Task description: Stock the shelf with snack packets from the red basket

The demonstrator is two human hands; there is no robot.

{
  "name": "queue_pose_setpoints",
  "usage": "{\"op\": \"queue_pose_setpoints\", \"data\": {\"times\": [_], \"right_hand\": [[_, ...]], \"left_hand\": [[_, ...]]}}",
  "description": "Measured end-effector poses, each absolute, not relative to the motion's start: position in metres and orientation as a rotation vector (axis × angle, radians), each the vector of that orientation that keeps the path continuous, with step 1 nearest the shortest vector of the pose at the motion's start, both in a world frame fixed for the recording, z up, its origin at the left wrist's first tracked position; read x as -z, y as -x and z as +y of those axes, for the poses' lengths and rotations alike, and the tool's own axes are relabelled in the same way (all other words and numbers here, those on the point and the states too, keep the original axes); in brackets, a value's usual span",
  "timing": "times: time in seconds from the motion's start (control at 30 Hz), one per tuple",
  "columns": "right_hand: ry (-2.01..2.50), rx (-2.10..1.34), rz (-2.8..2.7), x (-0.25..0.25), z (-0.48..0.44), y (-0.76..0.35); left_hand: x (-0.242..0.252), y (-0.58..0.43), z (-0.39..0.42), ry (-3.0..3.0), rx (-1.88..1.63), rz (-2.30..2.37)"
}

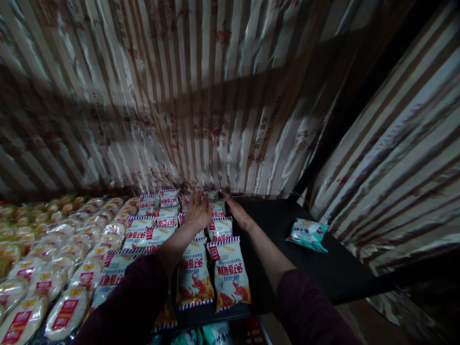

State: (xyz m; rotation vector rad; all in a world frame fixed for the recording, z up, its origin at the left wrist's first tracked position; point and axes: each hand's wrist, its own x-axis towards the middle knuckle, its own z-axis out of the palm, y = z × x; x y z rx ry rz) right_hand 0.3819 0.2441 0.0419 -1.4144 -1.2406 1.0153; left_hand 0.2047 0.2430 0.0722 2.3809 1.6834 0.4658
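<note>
My left hand [197, 213] lies palm down over the back snack bags, its fingers spread apart. To the right of the same rows my right hand [237, 213] stands edge-on, fingers stretched out, close beside a rear bag [217, 209]. White snack bags with red lettering and striped red-and-blue edges stand in rows between and to the left of my arms. The front bag [230, 275] at the right shows an orange-red picture. My left forearm hides part of the rows. Neither hand grips anything that I can see.
Wrapped round crackers [68, 309] fill the left side in rows. A green-and-white packet [308, 234] lies on the black shelf [276, 215] to the right. Striped sheeting [215, 96] hangs behind, and more green packets [217, 333] show below the shelf's front edge.
</note>
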Motion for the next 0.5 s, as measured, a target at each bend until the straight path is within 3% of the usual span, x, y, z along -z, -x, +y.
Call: {"op": "queue_pose_setpoints", "data": {"times": [0.33, 0.5], "right_hand": [[1.333, -1.153, -1.259, -0.037, 0.262, -0.371], [1.391, -0.988, -1.273, -0.038, 0.258, -0.377]], "left_hand": [[-0.058, -0.201, 0.257, -2.466, -0.325, 1.621], [-0.058, -0.195, 0.261, -2.452, -0.381, 1.639]]}}
